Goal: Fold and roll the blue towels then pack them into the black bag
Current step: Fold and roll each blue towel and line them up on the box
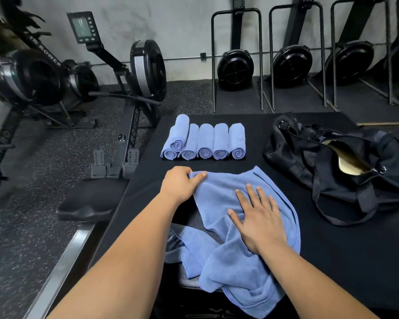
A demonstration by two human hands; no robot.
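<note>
A loose blue towel (226, 196) lies crumpled on the black table (251, 143), its near end hanging over the table's front edge. My left hand (179, 184) pinches the towel's far left corner. Spread flat with straight fingers, my right hand (258, 217) presses on the towel's middle. Beyond them, several rolled blue towels (205, 141) lie side by side in a row, one more stacked on top at the left. The black bag (346, 162) sits at the right with its top open, showing a gold lining.
Rowing machines (134, 72) stand on the speckled floor to the left, one with its seat (88, 203) close to the table's left edge. More rowers (235, 65) are stored upright against the back wall. The bag's strap (332, 217) trails onto the table.
</note>
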